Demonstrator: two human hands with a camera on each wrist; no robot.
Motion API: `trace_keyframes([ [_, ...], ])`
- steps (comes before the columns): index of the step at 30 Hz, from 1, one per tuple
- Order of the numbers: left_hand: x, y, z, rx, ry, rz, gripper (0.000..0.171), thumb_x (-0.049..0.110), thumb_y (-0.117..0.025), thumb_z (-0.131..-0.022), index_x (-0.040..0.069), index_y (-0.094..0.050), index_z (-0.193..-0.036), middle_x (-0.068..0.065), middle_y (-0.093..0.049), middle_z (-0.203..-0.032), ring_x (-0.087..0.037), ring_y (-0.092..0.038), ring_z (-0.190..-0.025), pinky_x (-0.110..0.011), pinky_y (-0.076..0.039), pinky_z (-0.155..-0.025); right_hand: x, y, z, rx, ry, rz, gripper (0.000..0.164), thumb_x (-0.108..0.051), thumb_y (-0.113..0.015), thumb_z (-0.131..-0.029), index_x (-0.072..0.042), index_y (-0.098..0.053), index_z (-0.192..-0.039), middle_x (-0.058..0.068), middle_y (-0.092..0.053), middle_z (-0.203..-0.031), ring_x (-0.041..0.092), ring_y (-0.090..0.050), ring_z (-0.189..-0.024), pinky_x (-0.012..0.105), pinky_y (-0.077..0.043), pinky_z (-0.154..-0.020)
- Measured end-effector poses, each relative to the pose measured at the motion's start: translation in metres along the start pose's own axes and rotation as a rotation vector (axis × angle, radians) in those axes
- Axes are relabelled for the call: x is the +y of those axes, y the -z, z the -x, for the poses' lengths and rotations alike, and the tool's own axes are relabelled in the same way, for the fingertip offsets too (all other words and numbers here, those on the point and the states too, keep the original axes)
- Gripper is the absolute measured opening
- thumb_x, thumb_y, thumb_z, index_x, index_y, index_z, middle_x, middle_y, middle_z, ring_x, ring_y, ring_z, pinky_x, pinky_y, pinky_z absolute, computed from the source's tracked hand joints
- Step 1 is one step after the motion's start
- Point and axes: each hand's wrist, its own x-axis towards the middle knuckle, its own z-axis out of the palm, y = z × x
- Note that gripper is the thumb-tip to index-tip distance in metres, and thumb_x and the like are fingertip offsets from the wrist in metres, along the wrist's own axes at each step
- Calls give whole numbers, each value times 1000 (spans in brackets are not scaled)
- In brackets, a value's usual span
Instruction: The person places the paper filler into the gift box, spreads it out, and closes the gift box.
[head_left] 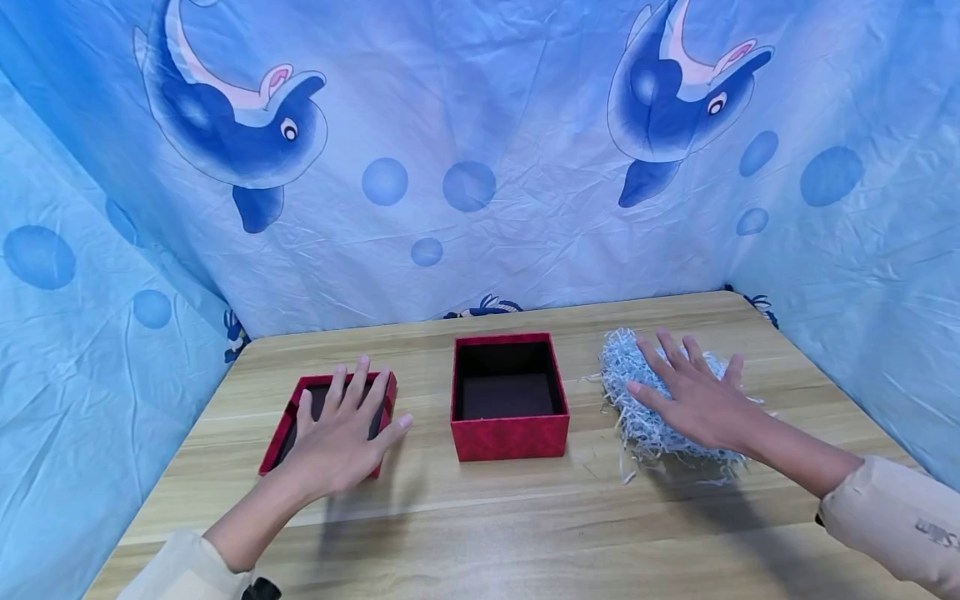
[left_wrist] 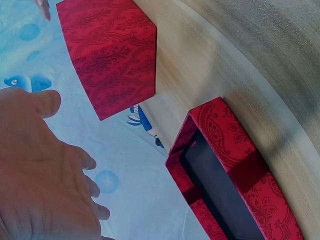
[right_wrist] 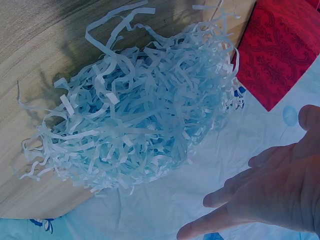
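My left hand [head_left: 341, 446] hovers over the red box lid [head_left: 285, 437], its fingers spread and holding nothing. The lid lies with its dark inside facing up; in the left wrist view its patterned red side [left_wrist: 225, 135] shows, apart from the hand. Between the two hands stands a red box [head_left: 510, 437], open at the top, with a dark interior. Over a heap of pale blue shredded paper [head_left: 637, 417] my right hand [head_left: 701, 400] is held with fingers spread. The right wrist view shows a gap between this hand [right_wrist: 275, 190] and the paper shreds [right_wrist: 145, 110].
All of these things are on a light wood-grain table [head_left: 480, 533]. A blue curtain [head_left: 540, 242] printed with dolphins and bubbles hangs behind the table and along both sides. A few loose paper strips [head_left: 628, 477] lie near the heap's front edge.
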Motion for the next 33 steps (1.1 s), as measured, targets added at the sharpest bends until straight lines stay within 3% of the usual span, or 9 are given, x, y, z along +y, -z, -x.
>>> trace_keyframes([
  [10, 2, -1, 0, -4, -7, -5, 88, 74, -26, -90, 15, -13, -155, -14, 4, -161, -42, 10, -144, -72, 18, -99, 11, 3, -2, 14, 17, -30, 76, -59, -32, -99, -15, -7, -156, 26, 1, -157, 56, 5, -138, 81, 19, -86],
  [19, 8, -1, -1, -12, -13, -11, 91, 77, -21, -89, 16, -13, -155, -12, 6, -161, -40, 10, -145, -71, 18, -101, 26, 5, -5, -10, -22, -67, 79, -60, -31, -99, -9, -7, -155, 28, 5, -156, 57, 9, -137, 80, 23, -84],
  [33, 16, -1, 2, 0, -34, 25, 82, 68, -31, -94, 17, -11, -155, -9, 6, -161, -38, 10, -145, -69, 18, -102, 42, 6, -10, -30, -62, -87, 83, -62, -30, -98, -6, -3, -154, 30, 8, -155, 59, 11, -134, 80, 25, -80],
])
